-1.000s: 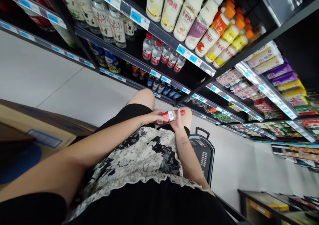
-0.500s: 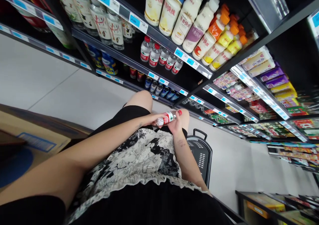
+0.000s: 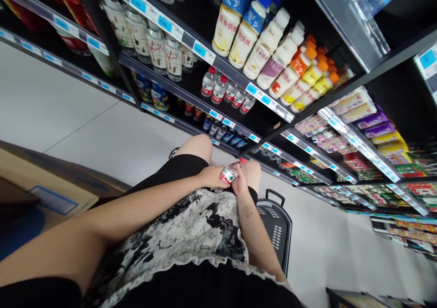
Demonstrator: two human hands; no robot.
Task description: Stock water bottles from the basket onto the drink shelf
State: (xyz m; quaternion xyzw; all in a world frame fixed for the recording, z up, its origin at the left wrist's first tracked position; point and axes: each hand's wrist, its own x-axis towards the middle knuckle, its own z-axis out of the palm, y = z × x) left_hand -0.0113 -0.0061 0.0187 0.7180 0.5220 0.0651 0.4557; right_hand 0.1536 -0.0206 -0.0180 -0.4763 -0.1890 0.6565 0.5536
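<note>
A small water bottle (image 3: 226, 175) with a red cap and a red-and-white label lies tilted between my two hands, over my bent knees. My left hand (image 3: 213, 177) wraps round its lower end, with its fingers partly hidden behind the bottle and label. Near the capped end, my right hand (image 3: 241, 183) closes on the bottle's upper part. The cap points up and to the right, away from my body. Similar red-capped bottles (image 3: 228, 91) stand in a row on the shelf ahead.
A black shopping basket (image 3: 278, 230) stands on the floor by my right side. Shelves hold milk drink bottles (image 3: 262, 44), glass-like bottles (image 3: 159, 48) and cans (image 3: 225, 133). Cardboard boxes (image 3: 64, 199) are at my left. Packaged goods (image 3: 378, 126) fill the right-hand shelves.
Both hands still hold the bottle. My left hand now covers more of its lower end, and the label has turned. The view has shifted, so the shelves appear lower and further right.
</note>
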